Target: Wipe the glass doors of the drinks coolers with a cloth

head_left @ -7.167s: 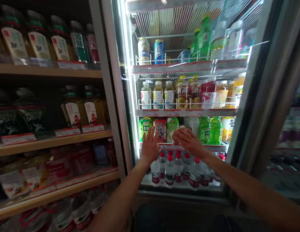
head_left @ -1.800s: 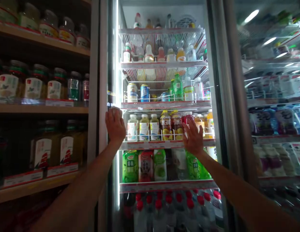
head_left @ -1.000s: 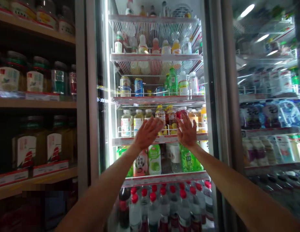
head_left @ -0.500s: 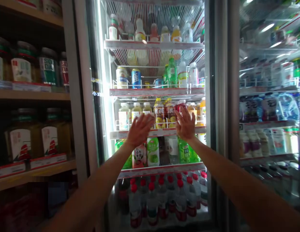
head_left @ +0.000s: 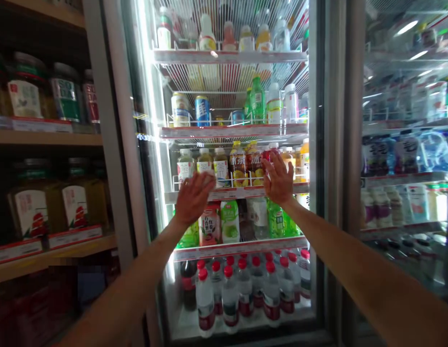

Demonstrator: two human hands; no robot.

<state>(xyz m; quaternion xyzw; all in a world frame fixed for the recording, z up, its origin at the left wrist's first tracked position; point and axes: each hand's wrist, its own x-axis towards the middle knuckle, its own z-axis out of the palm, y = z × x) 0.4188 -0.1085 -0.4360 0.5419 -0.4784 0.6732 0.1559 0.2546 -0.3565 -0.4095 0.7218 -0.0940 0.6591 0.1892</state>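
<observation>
A lit drinks fridge with a glass door (head_left: 146, 159) stands in front of me. My left hand (head_left: 192, 196) lies against the glass at mid height, fingers stretched up and to the right, slightly blurred. It is in front of the pale yellow bottles (head_left: 204, 166) and a pink carton (head_left: 209, 226). My right hand (head_left: 278, 180) rests flat on the glass with fingers spread, in front of a red-capped bottle (head_left: 270, 155) and above green bottles (head_left: 278, 219). I see nothing held in either hand.
Wooden shelves (head_left: 46, 139) with jars and bottles run along the left. A second glass-door fridge (head_left: 401, 144) stands to the right, past the grey door frame (head_left: 320, 144). Water bottles with red caps (head_left: 245, 289) fill the bottom shelf. Cans (head_left: 202, 110) sit higher up.
My left hand went from the door's left edge to the middle, then slid back left and slightly down. My right hand stayed on the glass. The view tilted down a little.
</observation>
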